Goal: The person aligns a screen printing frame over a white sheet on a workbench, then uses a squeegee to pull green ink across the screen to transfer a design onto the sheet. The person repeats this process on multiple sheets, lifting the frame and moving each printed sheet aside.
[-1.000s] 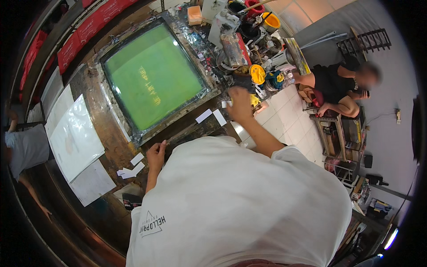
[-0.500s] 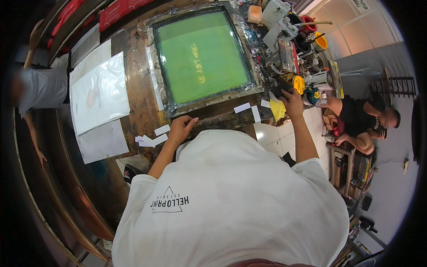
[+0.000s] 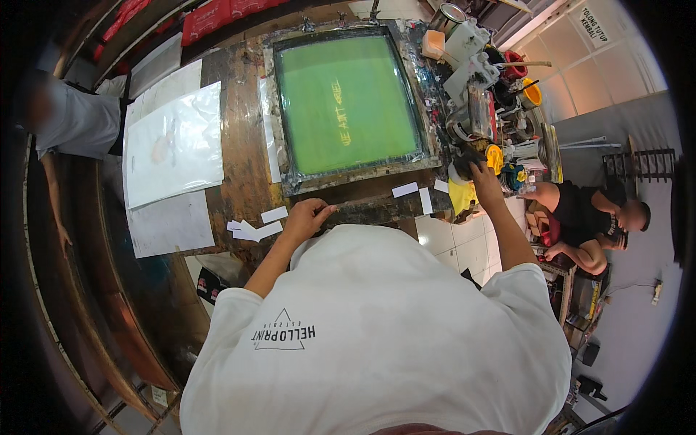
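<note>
A silk-screen printing frame [image 3: 350,101] with green mesh and pale lettering lies on the stained worktable [image 3: 239,138]. Just in front of its near edge is my left hand [image 3: 308,219], thumb and fingers drawn together at the table's front. Whether anything is between them is too small to tell. To the frame's right, my right hand [image 3: 487,183] grips a dark, rag-like piece [image 3: 470,158], partly hidden by the fingers. Below that hangs a yellow cloth [image 3: 462,196] at the table corner. Small white paper strips [image 3: 425,201] lie near both hands.
White sheets [image 3: 174,141] cover the table's left part. Ink pots, bottles and a yellow tub [image 3: 531,94] crowd the right side. One person [image 3: 80,119] stands at far left; another [image 3: 591,217] sits at right. Long rails [image 3: 80,290] run along the left.
The view has shifted, so the table appears farther right and mostly lower. My right hand has moved slightly nearer with the dark piece. My left fingers have curled closer together.
</note>
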Available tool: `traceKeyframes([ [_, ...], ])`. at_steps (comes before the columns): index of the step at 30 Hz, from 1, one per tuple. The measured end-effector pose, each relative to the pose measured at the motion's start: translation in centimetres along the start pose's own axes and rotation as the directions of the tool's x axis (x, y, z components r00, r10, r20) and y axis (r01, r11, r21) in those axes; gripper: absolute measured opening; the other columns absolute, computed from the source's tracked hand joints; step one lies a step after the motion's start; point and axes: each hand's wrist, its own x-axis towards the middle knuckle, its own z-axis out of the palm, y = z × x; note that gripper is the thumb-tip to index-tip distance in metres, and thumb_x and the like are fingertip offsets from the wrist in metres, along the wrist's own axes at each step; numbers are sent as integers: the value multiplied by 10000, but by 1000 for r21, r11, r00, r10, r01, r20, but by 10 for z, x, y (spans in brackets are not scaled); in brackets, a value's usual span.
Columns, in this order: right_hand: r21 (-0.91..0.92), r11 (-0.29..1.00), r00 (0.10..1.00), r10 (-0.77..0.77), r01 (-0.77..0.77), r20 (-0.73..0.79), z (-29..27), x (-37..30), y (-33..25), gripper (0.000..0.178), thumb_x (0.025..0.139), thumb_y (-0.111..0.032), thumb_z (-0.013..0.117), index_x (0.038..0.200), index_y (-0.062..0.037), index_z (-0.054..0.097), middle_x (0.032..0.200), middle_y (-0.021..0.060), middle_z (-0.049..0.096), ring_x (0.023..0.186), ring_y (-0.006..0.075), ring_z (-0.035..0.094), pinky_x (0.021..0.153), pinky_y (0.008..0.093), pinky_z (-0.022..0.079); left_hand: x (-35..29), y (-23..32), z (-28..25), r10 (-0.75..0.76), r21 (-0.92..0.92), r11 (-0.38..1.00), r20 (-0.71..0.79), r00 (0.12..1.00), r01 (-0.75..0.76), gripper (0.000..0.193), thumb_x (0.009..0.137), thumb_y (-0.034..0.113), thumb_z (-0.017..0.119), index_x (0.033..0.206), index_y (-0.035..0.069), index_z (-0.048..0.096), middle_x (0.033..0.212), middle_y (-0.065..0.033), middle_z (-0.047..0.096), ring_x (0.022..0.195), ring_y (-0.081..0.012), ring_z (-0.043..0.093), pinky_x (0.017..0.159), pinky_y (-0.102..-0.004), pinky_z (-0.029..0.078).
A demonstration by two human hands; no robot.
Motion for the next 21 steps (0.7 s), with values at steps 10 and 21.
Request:
traceKeyframes([
  [10,371,895,909,-81,247,-409,-19,-13,-90,455,877,1,687,1326,-67,665,1279,193,624,1172,411,606,1029,477,512,4,1,0,246,173,959,-102,964,-227,333,988,366,746,929,40,776,851,-142,708,778,-335,688,694,-446,537],
  [21,442,713,839,-473,544,-269,23,93,-269,381,906,-61,630,1286,-72,655,1340,156,606,1236,404,587,1047,466,527,44,13,-2,407,447,852,-236,882,-274,830,787,401,923,1430,38,544,1392,-246,534,1281,-438,513,1069,-526,432],
])
